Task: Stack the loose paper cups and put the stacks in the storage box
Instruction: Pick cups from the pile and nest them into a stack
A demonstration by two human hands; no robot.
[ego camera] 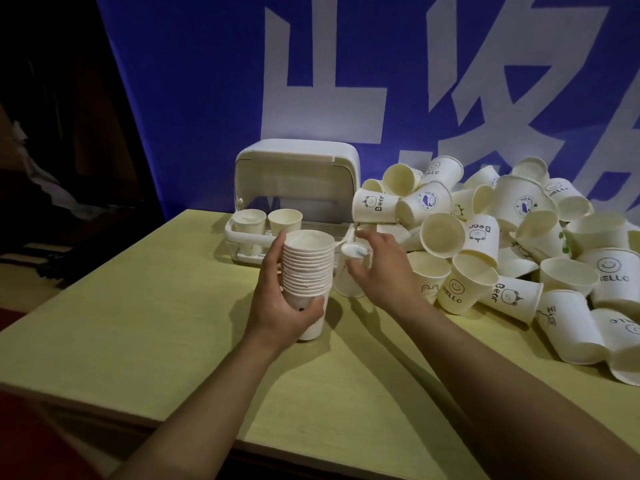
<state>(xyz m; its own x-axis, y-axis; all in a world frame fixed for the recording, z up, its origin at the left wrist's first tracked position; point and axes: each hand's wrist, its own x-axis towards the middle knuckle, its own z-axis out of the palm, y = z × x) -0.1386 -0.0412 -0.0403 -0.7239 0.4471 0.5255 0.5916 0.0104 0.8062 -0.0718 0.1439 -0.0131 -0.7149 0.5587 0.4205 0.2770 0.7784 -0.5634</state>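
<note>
Backdrop: blue banner with large white characters, behind a pale yellow-green tabletop.
Left hand: fingers wrapped round a tall stack of nested white paper cups — upright on the table.
Right hand: curled on a single inverted white paper cup, just beside the stack.
White plastic storage box: lid raised, two cup stacks inside.
Heap of loose printed cups: right — touching the box.

Storage box at bench rear, two stacks inside (side by side), loose cups heaped right, held stack in front.
</note>
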